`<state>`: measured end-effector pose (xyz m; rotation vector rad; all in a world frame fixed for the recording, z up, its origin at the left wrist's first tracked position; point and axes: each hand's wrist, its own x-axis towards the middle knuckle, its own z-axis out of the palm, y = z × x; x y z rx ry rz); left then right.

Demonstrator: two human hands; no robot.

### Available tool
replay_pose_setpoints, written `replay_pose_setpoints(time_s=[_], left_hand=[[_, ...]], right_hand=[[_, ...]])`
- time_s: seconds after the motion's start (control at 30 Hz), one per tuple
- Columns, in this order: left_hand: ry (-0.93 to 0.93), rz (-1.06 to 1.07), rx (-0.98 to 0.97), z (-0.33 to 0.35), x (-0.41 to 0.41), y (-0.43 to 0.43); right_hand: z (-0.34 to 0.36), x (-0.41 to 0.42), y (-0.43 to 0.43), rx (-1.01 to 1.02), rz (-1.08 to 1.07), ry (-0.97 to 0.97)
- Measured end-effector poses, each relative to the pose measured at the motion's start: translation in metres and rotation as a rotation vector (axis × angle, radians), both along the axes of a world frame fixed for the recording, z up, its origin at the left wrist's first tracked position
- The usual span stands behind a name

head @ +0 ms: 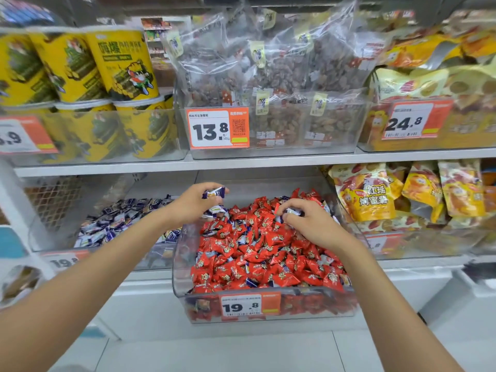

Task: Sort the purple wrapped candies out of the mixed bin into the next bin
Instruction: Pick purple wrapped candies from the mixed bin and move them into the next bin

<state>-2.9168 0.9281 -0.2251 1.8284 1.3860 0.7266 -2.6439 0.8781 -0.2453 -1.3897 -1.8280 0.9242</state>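
Head view: the mixed bin (180, 264), a clear tub heaped with red candies (257, 251), stands pulled forward from the lower shelf, with a price tag (241, 306) reading 19.8 on its front wall. A few stray purple wrappers (252, 281) show among the red ones near the bin's front.

The left hand (193, 202) hangs over the bin's back left corner. Its fingers are curled round several purple candies (213, 193), one sticking out at the top of the fist and more bunched below the palm.

The right hand (308, 224) rests on the red heap toward the bin's back right. Its thumb and fingertips pinch one purple candy (291, 211) just above the pile.

Left of the mixed bin, further back on the same shelf, sits the next bin (53, 245), also clear, with a purple pile (118, 221) inside it.

Right of the mixed bin stand yellow snack bags (367, 194). On the shelf above it sits a tub of clear bags of dried fruit (281, 76) tagged 13.8, and up to the left are yellow canisters (120, 65).
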Motion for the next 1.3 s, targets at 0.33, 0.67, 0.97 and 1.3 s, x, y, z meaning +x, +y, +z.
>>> replay_pose_setpoints(time_s=[0.33,0.67,0.97,1.3], left_hand=[[-0.250,0.277,0.092,-0.033,-0.072,-0.003],[-0.232,0.308,0.125,-0.048,-0.072,0.022],[-0.254,0.204,0.124,-0.061,-0.068,0.013],[-0.298,0.170,0.110,-0.067,-0.068,0.010]], right_hand=[[0.001,-0.084,0.047,-0.054,0.139,-0.143],[-0.062,-0.124,0.132,-0.013,0.059,-0.432],[-0.073,-0.147,0.134,0.034,0.147,-0.639],[-0.035,-0.115,0.116,-0.060,0.050,-0.259]])
